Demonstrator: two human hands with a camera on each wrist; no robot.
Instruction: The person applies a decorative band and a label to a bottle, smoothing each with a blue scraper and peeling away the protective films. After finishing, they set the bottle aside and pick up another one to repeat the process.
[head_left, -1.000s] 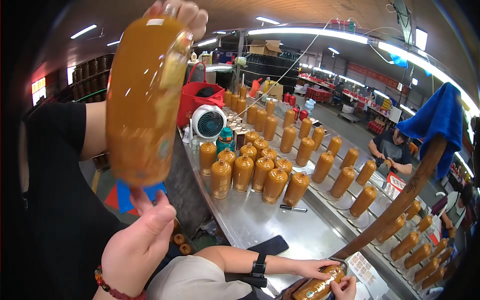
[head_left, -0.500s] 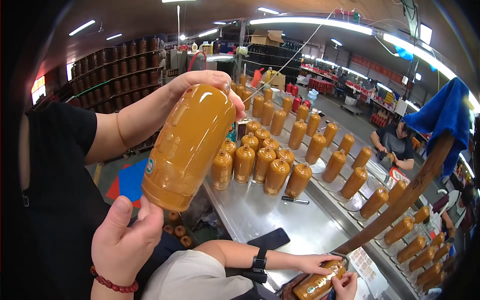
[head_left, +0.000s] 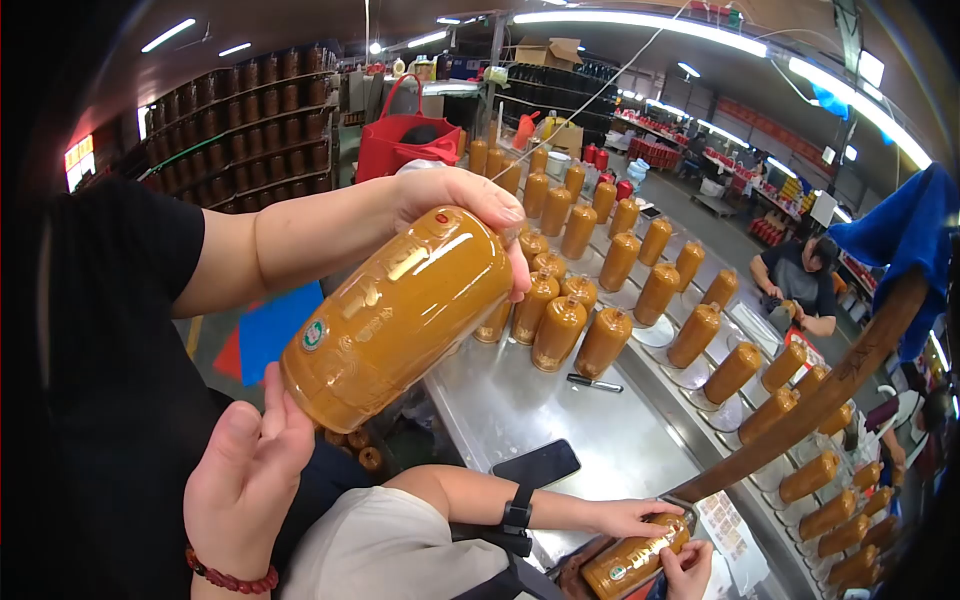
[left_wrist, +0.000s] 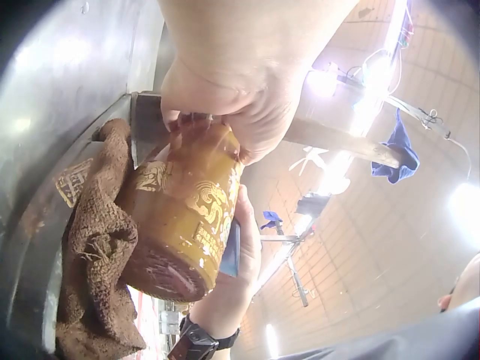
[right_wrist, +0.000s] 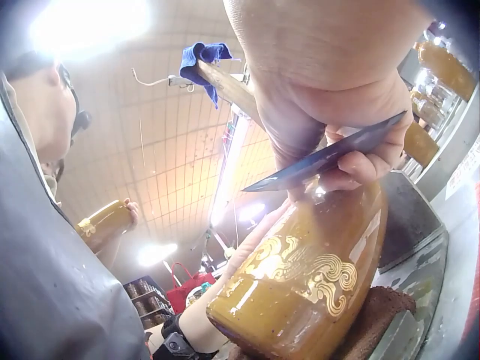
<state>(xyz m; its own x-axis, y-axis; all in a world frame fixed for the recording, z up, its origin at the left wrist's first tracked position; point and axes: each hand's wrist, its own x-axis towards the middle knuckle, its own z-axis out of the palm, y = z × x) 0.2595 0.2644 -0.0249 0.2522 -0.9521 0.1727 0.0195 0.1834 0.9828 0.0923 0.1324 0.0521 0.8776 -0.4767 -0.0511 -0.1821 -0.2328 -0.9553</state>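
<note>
At 5 o'clock, half cut off by the frame edge, the ochre bottle (head_left: 630, 568) stays on brown burlap (left_wrist: 97, 247), left hand (head_left: 628, 520) gripping its hidden neck, right hand (head_left: 690, 572) pinching a blue card (right_wrist: 330, 157), while at 10 o'clock a neighbour's raised bottle (head_left: 395, 320) has tipped lower.

The head view looks down along the steel table (head_left: 560, 420). Both wrist views sit close, looking up at the ceiling past one lying bottle (left_wrist: 180, 217), shared between them.
</note>
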